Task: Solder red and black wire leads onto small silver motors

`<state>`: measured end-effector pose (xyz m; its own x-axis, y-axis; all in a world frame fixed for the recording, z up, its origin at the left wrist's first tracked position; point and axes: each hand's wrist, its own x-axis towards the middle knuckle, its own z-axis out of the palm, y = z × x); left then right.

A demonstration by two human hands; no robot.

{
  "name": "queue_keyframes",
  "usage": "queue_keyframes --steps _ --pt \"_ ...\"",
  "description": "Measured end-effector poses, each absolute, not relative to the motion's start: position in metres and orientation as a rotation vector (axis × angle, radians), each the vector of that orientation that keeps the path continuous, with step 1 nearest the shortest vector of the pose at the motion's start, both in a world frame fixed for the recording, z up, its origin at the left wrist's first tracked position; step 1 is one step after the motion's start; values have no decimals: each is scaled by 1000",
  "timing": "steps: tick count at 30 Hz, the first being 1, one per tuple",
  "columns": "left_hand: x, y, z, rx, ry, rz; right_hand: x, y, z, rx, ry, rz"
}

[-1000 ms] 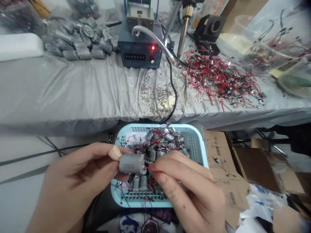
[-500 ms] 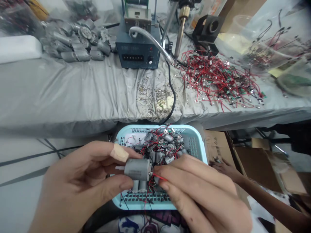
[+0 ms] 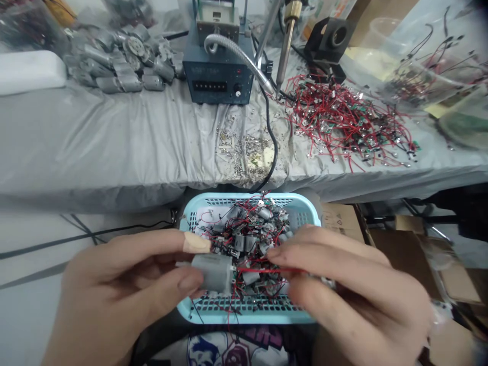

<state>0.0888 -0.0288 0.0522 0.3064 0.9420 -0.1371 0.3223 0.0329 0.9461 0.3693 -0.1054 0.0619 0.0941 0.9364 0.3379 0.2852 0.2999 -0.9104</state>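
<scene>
A small grey electric motor (image 3: 213, 272) lies sideways between the thumb and fingers of my left hand (image 3: 129, 284), its shaft pointing left. One finger of that hand wears a beige plaster. From the motor's right end a red wire (image 3: 259, 270) runs straight across to my right hand (image 3: 351, 290), whose thumb and fingers are closed round it. Some small shiny pieces show among the right fingers, blurred. Below both hands stands a light blue plastic basket (image 3: 310, 206), holding several motors with red and black wires.
On the grey-covered bench (image 3: 114, 147) stand a dark blue soldering unit (image 3: 217, 76) and an upright soldering iron (image 3: 285, 51). Bare motors (image 3: 125, 61) are heaped at left, red wires with small boards (image 3: 339, 117) at right. Cardboard boxes (image 3: 396, 254) stand beside the basket at right.
My right hand has moved right, away from the motor, and the red wire is now stretched between them. The other person's hand and arm at right are gone from view.
</scene>
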Motion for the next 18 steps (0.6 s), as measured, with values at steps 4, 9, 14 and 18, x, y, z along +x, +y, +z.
queue_keyframes --steps 4,9,14,18 --pt "97 -22 52 1197 1174 718 400 -102 46 -1051 -1352 931" --pt "108 -13 52 995 1062 631 386 -87 45 -1206 -1739 816" --pt "124 -5 50 932 961 554 361 -76 48 -1081 -1689 855" --pt "127 -7 50 958 970 595 357 -81 48 -1183 -1557 873"
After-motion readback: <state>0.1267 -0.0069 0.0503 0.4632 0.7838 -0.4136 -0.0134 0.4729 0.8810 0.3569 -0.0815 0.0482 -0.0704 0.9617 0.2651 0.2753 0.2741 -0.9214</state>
